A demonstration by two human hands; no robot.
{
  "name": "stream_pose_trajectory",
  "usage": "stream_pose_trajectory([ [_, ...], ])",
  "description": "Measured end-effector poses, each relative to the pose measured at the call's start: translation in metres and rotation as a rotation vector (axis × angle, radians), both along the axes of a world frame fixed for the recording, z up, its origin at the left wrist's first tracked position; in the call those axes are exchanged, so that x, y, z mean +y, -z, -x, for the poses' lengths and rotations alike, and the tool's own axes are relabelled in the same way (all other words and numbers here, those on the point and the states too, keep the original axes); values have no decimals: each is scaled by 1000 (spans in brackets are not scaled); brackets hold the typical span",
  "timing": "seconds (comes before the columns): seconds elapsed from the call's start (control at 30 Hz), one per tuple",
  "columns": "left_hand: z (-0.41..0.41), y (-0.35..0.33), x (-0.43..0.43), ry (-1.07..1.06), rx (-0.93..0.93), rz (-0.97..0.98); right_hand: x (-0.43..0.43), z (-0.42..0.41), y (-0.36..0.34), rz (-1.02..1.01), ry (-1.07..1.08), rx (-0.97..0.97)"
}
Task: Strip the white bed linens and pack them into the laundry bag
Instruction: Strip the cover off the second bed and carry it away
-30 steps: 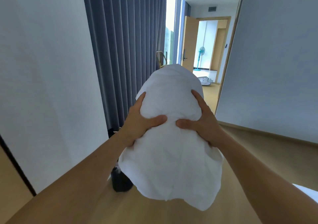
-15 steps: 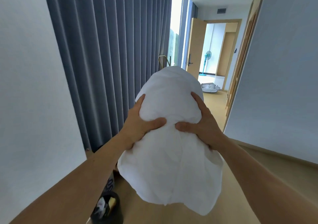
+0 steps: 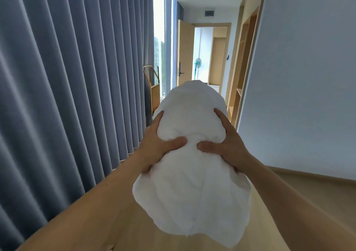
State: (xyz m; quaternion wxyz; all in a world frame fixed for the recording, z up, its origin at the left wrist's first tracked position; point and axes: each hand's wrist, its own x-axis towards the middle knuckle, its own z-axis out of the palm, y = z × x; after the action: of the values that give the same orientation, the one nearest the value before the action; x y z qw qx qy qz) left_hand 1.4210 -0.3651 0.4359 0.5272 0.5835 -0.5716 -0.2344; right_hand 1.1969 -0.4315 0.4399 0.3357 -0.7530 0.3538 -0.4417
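Observation:
I carry a bulky white bundle of bed linen (image 3: 190,183) in front of me at chest height. My left hand (image 3: 158,144) grips its left side, thumb pressed into the cloth and fingers wrapped round the far side. My right hand (image 3: 227,144) grips the right side the same way. The two thumbs squeeze the bundle into a waist, and its loose lower part hangs below my wrists. No laundry bag is in view.
Grey-blue curtains (image 3: 77,87) line the whole left side. A gold-framed trolley (image 3: 153,88) stands by the window ahead. Beyond it are an open wooden door (image 3: 184,56), a doorway with a standing fan (image 3: 197,65), wooden shelving (image 3: 240,73) and a white wall (image 3: 308,77) on the right.
I have walked forward and turned right along the curtains; the black bin on the floor has left the view. Both hands keep the same hold on the bundle.

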Motion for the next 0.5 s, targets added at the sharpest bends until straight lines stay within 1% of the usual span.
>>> stream_pose_trajectory([
  [0.23,-34,12,-164,4,15,-9,-166,-37,16,-12,34,18],
  [0.5,-75,-12,-334,-54,6,7,-351,-85,-5,-31,-13,15],
])
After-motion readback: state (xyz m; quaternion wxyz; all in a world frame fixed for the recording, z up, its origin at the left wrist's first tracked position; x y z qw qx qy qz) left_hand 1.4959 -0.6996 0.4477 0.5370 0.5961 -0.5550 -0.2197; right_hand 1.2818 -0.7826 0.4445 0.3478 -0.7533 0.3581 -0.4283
